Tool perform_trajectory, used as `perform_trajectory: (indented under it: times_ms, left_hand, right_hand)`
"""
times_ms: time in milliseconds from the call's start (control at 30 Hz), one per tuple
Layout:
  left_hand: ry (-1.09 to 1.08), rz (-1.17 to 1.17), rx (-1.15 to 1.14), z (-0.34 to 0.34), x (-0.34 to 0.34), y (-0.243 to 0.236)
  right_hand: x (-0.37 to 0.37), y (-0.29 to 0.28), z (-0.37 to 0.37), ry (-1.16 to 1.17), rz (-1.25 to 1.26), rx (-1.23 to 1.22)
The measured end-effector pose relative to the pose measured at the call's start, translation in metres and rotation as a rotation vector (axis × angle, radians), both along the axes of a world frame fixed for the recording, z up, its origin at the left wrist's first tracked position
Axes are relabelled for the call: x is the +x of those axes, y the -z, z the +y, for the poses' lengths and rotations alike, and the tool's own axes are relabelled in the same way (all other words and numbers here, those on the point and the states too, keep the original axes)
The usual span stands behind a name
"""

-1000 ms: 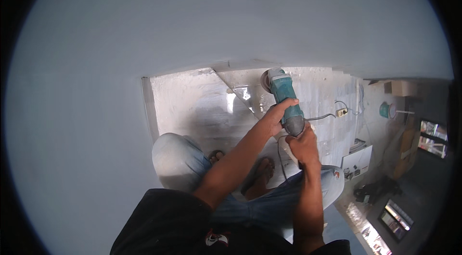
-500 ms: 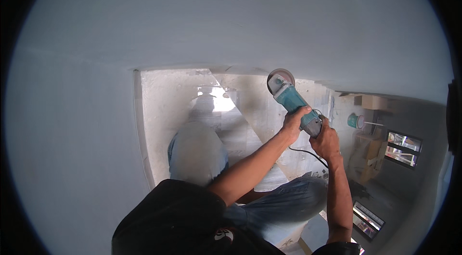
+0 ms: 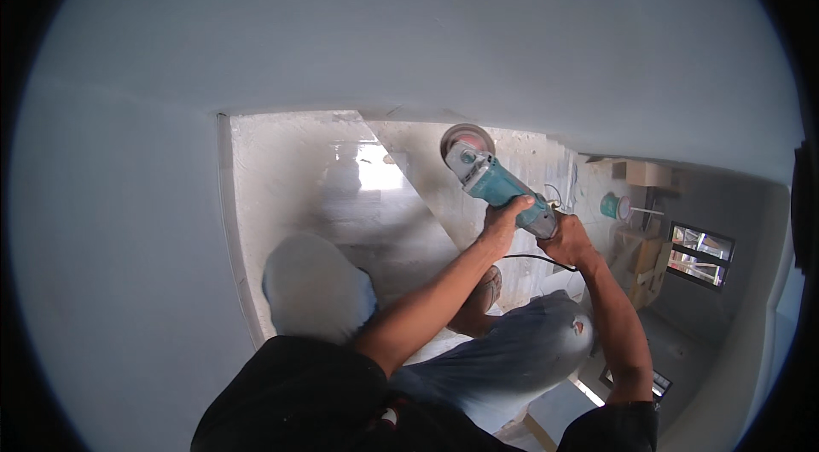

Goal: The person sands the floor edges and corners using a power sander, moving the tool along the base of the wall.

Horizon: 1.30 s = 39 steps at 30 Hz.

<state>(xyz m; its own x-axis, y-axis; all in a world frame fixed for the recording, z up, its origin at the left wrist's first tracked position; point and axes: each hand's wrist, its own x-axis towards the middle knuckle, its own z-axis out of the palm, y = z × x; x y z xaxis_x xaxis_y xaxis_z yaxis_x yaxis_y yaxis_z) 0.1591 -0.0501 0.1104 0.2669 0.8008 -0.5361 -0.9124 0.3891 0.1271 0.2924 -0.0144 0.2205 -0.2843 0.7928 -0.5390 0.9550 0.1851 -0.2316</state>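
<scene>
A teal angle grinder [image 3: 499, 183] with a grey metal head is held in both my hands, pointing away and to the left. My left hand [image 3: 505, 223] is wrapped round the middle of its body. At the rear end, my right hand [image 3: 567, 240] grips the dark grey part of the housing. The round disc [image 3: 467, 143] at its far end looks blurred and lies close to the foot of the wall. Below my hands a black cord [image 3: 539, 258] curves from the tool. Whether the disc touches wall or floor I cannot tell.
A grey wall [image 3: 409, 34] rises ahead, another [image 3: 119, 196] at the left. The dusty floor [image 3: 290, 162] has a diagonal seam and a bright reflection. My bent knees and a sandalled foot [image 3: 488, 290] are close below. At right are a teal bucket [image 3: 610, 206] and cardboard boxes [image 3: 647, 256].
The grinder and both hands have shifted left and slightly nearer the wall's foot. My view has moved a little, and a sandalled foot now shows below the cord.
</scene>
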Motion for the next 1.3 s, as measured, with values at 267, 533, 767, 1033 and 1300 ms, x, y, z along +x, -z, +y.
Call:
perform_trajectory:
  times_ms: [267, 533, 767, 1033, 1300]
  left_hand:
    - [-0.081, -0.028, -0.061, -0.007, -0.003, 0.04]
    - [-0.448, 0.021, -0.115, 0.017, -0.005, 0.051]
    - [-0.58, 0.018, 0.032, 0.032, -0.009, 0.045]
    - [-0.626, 0.018, 0.076, 0.038, 0.0, 0.049]
    - [-0.695, 0.269, -0.086, 0.044, 0.011, 0.049]
  right_hand:
    - [0.002, 0.052, 0.008, -0.128, 0.016, 0.044]
    - [-0.021, 0.073, 0.043, -0.292, -0.124, 0.122]
    - [-0.029, 0.057, 0.062, -0.433, -0.089, 0.205]
    - [-0.022, 0.062, 0.062, -0.37, -0.105, 0.235]
    - [-0.016, 0.089, 0.06, -0.382, -0.043, 0.3]
